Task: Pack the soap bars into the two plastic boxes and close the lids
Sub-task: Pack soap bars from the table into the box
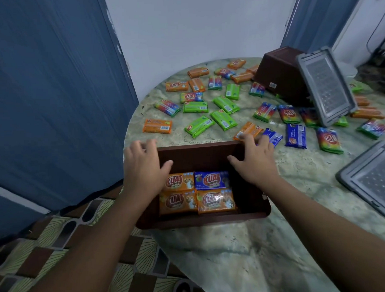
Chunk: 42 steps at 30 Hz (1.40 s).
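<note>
we hold the near box (200, 152) by its sides, fingers (143, 147) curled over the rims; four soap bars (197, 192) packed, most still on the worktop (234, 242).

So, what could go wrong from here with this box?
1. The box overhangs the table edge at its near left corner; a pull from either hand, left or right, might tip it off.
2. The second box lies tipped over, so it needs righting before packing.

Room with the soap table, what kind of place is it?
Probably a room at home: a round marble-patterned table beside blue pleated curtains, a patterned tiled floor, and wrapped soap bars scattered for packing.
</note>
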### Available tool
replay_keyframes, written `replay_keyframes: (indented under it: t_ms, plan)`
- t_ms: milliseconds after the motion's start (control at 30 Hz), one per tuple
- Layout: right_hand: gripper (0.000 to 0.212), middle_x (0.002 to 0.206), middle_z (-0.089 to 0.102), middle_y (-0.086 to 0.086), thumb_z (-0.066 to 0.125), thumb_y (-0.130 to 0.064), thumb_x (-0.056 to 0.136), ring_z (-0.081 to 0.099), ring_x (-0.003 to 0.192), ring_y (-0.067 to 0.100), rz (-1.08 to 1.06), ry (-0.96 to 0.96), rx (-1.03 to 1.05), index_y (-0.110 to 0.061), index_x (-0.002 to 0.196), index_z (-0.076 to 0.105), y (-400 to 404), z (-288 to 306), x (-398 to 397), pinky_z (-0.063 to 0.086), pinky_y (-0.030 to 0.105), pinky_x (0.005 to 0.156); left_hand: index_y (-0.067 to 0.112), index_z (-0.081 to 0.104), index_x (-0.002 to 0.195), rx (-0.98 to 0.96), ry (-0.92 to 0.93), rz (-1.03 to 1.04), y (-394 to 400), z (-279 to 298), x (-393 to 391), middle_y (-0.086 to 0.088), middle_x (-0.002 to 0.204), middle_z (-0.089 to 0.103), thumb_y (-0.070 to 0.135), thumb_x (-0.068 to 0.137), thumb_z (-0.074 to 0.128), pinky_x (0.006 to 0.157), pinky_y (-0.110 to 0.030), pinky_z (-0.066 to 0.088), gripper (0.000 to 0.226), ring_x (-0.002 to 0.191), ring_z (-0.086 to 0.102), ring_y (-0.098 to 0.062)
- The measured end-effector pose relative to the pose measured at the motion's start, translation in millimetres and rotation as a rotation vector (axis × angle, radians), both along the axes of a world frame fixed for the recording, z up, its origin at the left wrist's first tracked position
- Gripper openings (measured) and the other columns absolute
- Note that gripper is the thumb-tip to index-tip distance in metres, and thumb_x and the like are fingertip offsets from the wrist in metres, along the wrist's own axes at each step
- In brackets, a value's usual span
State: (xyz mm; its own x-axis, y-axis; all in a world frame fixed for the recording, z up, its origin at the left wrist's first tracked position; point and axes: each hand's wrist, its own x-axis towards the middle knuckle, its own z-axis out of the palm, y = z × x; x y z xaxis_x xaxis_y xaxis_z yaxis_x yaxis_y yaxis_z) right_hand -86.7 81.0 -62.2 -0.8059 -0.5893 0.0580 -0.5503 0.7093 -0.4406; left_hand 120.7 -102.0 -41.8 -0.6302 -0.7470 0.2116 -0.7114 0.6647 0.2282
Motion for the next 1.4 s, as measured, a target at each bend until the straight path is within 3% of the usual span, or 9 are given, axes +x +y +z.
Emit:
replay_keyframes:
  t_ms: [133,267,467,567,800,1000,1133,1300,1400]
  plan:
    - [0.062,0.13,0.053,0.015,0.069,-0.03,0.095,0.059,0.111,0.034,0.028,-0.223,-0.036,-0.032,0.146,0.033,0,-3,-4,0.05,0.044,0.093,0.013,0.033,0.134,0.324,-0.104,0.135,-15,-14,-14,-0.017,0.128,0.047,0.054,0.093,0.063,0.087,-0.047,0.051,0.065,0.112,0.052,-0.033]
    - [0.054,0.115,0.067,0.01,0.063,-0.02,0.098,0.067,0.097,0.03,0.038,-0.208,-0.049,-0.03,0.143,0.034,-5,-2,-7,0.058,0.048,0.083,0.01,0.034,0.126,0.198,-0.098,0.154,-16,-26,-20,-0.017,0.116,0.052,0.04,0.101,0.056,0.061,-0.039,0.043,0.044,0.082,0.055,-0.028]
    - [0.049,0.099,0.066,0.008,0.055,-0.013,0.098,0.064,0.082,0.028,0.047,-0.197,-0.044,-0.027,0.141,0.034,-18,-1,-10,0.058,0.048,0.073,0.008,0.035,0.122,0.147,-0.183,0.177,-31,-25,-26,-0.012,0.103,0.048,0.002,0.097,0.051,0.051,-0.034,0.033,0.03,0.062,0.044,-0.018]
    - [0.05,0.097,0.066,0.008,0.053,-0.012,0.098,0.066,0.083,0.03,0.051,-0.198,-0.045,-0.026,0.142,0.033,-29,0,-12,0.059,0.05,0.072,0.007,0.034,0.126,0.155,-0.208,0.18,-42,-22,-32,-0.013,0.105,0.047,-0.005,0.093,0.05,0.054,-0.036,0.037,0.038,0.066,0.046,-0.019]
    - [0.046,0.083,0.058,0.001,0.05,-0.011,0.099,0.065,0.078,0.031,0.004,-0.204,-0.009,-0.025,0.139,0.032,-66,4,-14,0.059,0.051,0.07,0.007,0.029,0.138,0.144,-0.226,0.134,-90,-22,-47,-0.017,0.118,0.048,0.005,0.097,0.053,0.061,-0.04,0.042,0.048,0.08,0.052,-0.026]
    - [0.05,0.092,0.063,0.011,0.05,-0.011,0.096,0.06,0.073,0.033,-0.039,-0.215,-0.002,-0.028,0.139,0.029,-100,4,-13,0.056,0.046,0.068,0.008,0.028,0.138,0.152,-0.236,0.061,-132,-18,-56,-0.019,0.125,0.047,0.0,0.094,0.051,0.07,-0.043,0.042,0.051,0.102,0.06,-0.038]
    - [0.051,0.087,0.061,0.008,0.049,-0.011,0.097,0.062,0.071,0.031,-0.091,-0.219,0.011,-0.03,0.139,0.027,-116,6,-9,0.058,0.048,0.065,0.009,0.026,0.139,0.146,-0.238,0.005,-153,-19,-62,-0.019,0.124,0.046,0.001,0.094,0.051,0.071,-0.044,0.041,0.051,0.097,0.06,-0.038]
    - [0.054,0.089,0.065,0.01,0.049,-0.009,0.095,0.066,0.071,0.031,-0.132,-0.213,-0.01,-0.032,0.139,0.027,-121,4,-7,0.06,0.052,0.065,0.007,0.027,0.139,0.086,-0.201,-0.029,-161,-28,-63,-0.019,0.119,0.045,0.002,0.094,0.052,0.064,-0.043,0.04,0.052,0.074,0.047,-0.028]
    - [0.052,0.083,0.064,0.008,0.049,-0.009,0.094,0.066,0.067,0.03,-0.141,-0.221,-0.024,-0.031,0.137,0.029,-121,2,-9,0.06,0.051,0.062,0.007,0.03,0.137,0.038,-0.176,-0.049,-160,-33,-63,-0.02,0.119,0.045,0.002,0.091,0.057,0.067,-0.042,0.044,0.054,0.083,0.051,-0.031]
